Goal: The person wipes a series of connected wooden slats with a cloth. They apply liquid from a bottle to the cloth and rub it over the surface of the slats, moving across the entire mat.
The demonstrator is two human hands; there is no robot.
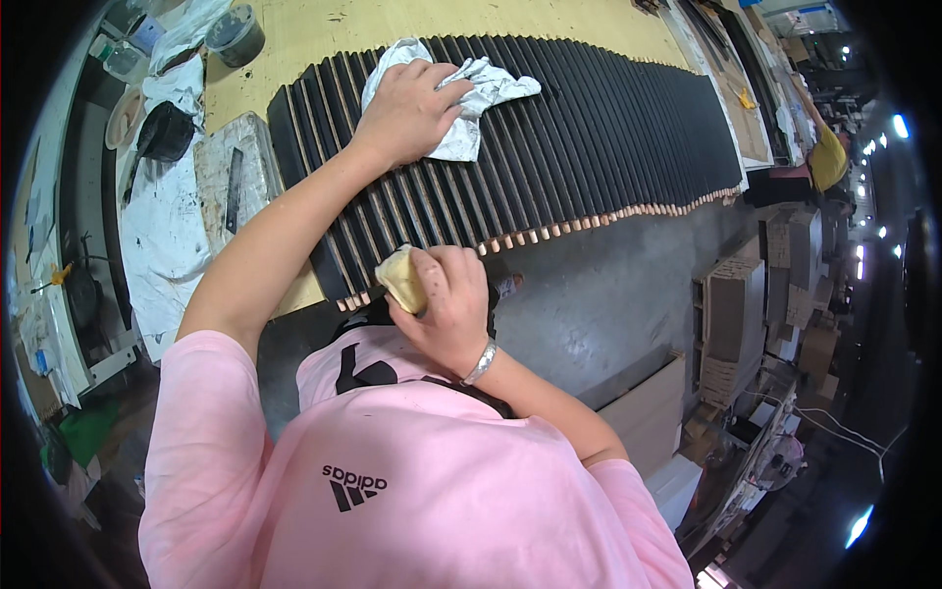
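Many dark-painted wooden slats [608,137] lie side by side in a long row on the table, their bare wood ends sticking out past the near edge. Over the left part of the row, my left hand [410,113] presses a crumpled white cloth [496,86] against the slats, its fingers curled into the fabric. Closer to my body, my right hand [446,299] grips a yellowish sponge [402,277] beside the near ends of the slats. Whether the sponge touches a slat I cannot tell.
Left of the slats lie a stained board [240,177] and a white sheet [167,280]. A black container [165,133] and a clear plastic tub [235,37] stand near the far left. Stacked cardboard [736,324] is on the right, with a person in yellow [829,157] beyond.
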